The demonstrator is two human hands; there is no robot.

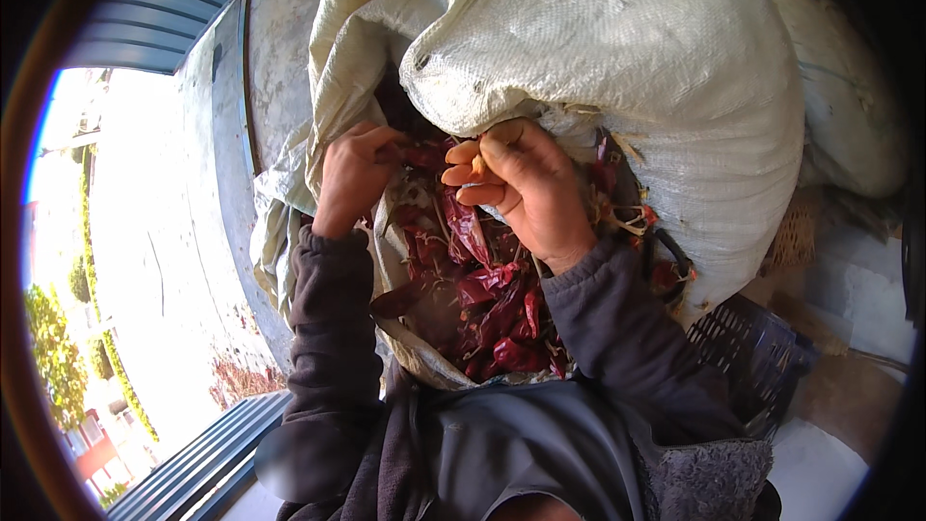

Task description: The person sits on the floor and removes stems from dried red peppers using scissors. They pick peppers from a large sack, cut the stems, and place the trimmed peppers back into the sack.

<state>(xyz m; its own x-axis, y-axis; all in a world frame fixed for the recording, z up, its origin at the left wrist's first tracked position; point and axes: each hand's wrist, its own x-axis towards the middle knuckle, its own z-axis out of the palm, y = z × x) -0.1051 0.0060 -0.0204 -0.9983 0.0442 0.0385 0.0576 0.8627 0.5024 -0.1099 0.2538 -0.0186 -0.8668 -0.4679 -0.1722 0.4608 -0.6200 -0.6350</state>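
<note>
My left hand [356, 179] is at the left side of the open woven sack, its fingers curled on a dried red chili pepper [425, 155]. Opposite it, my right hand [532, 184] is held palm up over the peppers. Its thumb and forefinger come together at a small orange-yellow piece [478, 166], perhaps a pepper stem cap; the other fingers are half curled. Below both hands, many wrinkled dried red chili peppers [466, 228] with pale stems fill the sack mouth, whose pale rim [416, 358] lies against my lap.
A large, full white woven sack [615, 36] bulges ahead and to the right. More pepper scraps and stems [629, 213] lie beside my right wrist. A dark blue plastic crate [759, 354] stands at right. Bright ground [173, 231] and a blue ribbed metal panel [155, 3] are at left.
</note>
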